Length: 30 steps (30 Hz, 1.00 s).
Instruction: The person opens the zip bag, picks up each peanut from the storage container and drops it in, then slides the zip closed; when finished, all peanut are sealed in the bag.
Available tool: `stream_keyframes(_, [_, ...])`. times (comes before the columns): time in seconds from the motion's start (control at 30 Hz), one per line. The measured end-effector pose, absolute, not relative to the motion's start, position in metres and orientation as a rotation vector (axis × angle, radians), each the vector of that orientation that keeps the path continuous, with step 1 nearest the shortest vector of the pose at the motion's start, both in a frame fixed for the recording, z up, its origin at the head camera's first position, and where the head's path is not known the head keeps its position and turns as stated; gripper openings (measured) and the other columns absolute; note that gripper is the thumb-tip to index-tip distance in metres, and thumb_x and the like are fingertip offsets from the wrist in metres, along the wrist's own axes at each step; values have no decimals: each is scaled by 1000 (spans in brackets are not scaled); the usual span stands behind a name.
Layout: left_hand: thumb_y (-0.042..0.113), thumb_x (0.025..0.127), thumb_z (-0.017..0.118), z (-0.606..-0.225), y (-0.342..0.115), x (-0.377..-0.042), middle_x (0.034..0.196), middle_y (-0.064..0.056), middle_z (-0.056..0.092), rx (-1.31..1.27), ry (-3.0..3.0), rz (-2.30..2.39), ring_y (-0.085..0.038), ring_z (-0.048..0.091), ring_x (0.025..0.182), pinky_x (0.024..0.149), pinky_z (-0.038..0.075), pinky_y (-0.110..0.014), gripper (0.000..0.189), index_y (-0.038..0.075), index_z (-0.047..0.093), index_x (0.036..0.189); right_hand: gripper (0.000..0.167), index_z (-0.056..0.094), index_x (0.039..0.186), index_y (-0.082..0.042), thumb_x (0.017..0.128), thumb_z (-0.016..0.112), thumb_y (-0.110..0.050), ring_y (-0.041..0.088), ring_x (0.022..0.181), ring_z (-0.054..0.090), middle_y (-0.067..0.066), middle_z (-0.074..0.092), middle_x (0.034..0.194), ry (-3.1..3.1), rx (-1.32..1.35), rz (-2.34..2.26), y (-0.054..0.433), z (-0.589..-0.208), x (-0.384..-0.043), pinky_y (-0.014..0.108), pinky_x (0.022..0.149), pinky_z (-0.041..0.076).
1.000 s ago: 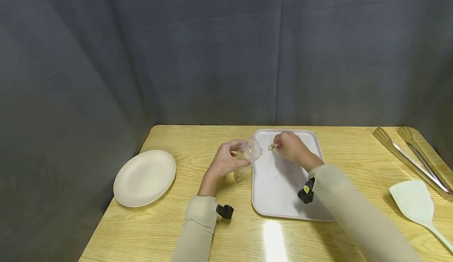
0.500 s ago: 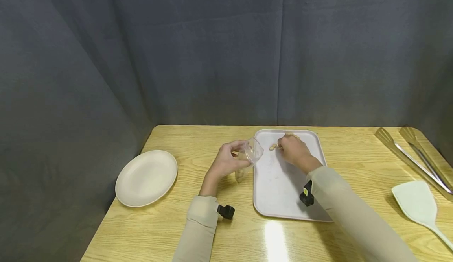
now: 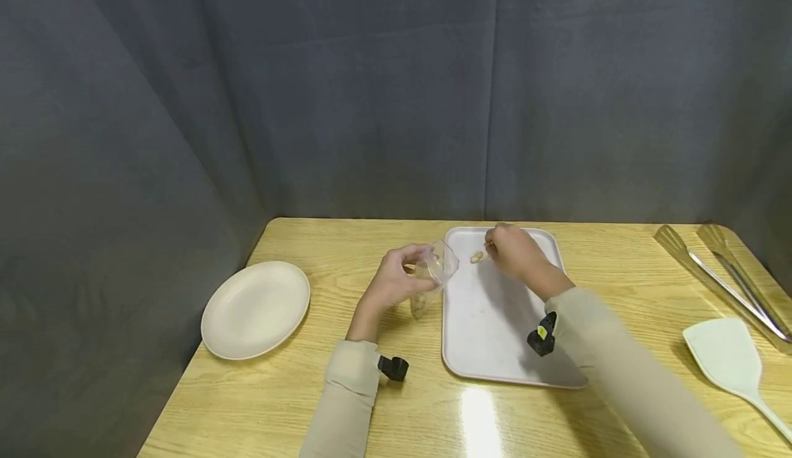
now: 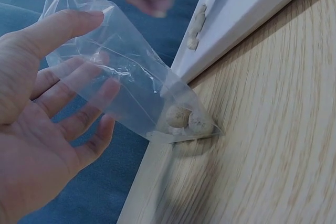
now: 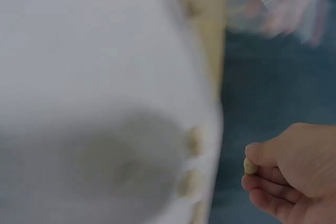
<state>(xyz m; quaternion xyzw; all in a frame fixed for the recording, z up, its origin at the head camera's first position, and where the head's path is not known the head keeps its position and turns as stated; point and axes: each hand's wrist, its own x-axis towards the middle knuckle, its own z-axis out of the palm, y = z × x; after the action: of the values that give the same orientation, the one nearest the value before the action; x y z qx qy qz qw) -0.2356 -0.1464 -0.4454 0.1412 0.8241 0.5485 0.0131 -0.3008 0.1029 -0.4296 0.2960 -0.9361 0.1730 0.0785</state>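
Note:
My left hand [image 3: 399, 279] holds a clear zip bag [image 4: 131, 72] open between thumb and fingers, left of the white tray [image 3: 489, 341]. A few peanuts [image 4: 190, 120] lie in the bag's bottom corner, which hangs by the wood table. Above the tray's far part, my right hand [image 3: 516, 252] pinches one peanut [image 5: 250, 167] between thumb and fingertips. Several more peanuts [image 5: 195, 141] lie in a row along the tray's far edge, blurred in the right wrist view. In the head view one peanut [image 3: 476, 257] shows beside the right fingers; the hand hides others.
A round cream plate [image 3: 256, 310] sits at the table's left. On the right are metal tongs [image 3: 720, 282] and a pale green spatula [image 3: 727, 355]. A dark curtain [image 3: 371, 100] hangs behind the table's far edge.
My right hand dipped to the tray's far part, then rose slightly with a peanut in its fingertips. The left hand and bag stay nearly still.

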Motion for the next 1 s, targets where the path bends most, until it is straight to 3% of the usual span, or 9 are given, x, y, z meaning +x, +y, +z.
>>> stream_keyframes(0.1, [9, 77, 82, -445, -147, -236, 121, -7, 68, 434, 2562, 1719, -21, 61, 107, 92, 49, -40, 60, 3, 61, 133, 19, 62, 71, -3, 86, 64, 9, 20, 64, 44, 6, 50, 68, -2715, 970, 592, 90, -407, -291, 35, 58, 40])
stream_keyframes(0.23, [10, 77, 82, -445, -147, -237, 122, -7, 67, 420, 2556, 1715, -21, 61, 107, 93, 49, -42, 62, 4, 59, 134, 6, 70, 85, 3, 87, 67, 8, 21, 68, 55, 8, 57, 75, -2602, 1099, 634, 72, -384, -275, 35, 60, 49])
stream_keyframes(0.37, [11, 78, 83, -445, -147, -236, 123, -8, 66, 414, 2561, 1701, -21, 60, 109, 93, 49, -43, 63, 4, 58, 136, 9, 72, 96, 4, 88, 69, 5, 24, 77, 61, 10, 61, 84, -2529, 1221, 571, 58, -372, -263, 37, 68, 53])
stream_keyframes(0.73, [14, 80, 82, -445, -150, -235, 122, -4, 66, 438, 2560, 1682, -19, 60, 107, 92, 49, -41, 61, 7, 58, 136, 11, 73, 97, 1, 87, 70, 5, 18, 75, 59, 5, 62, 86, -2559, 1291, 578, 48, -375, -257, 30, 66, 51])
stream_keyframes(1.0, [11, 79, 82, -443, -150, -236, 121, -8, 66, 439, 2540, 1706, -23, 60, 108, 95, 47, -46, 62, 6, 58, 137, 15, 74, 100, 2, 85, 74, 4, 21, 78, 63, 9, 65, 90, -2576, 1288, 626, 46, -372, -255, 31, 68, 53])
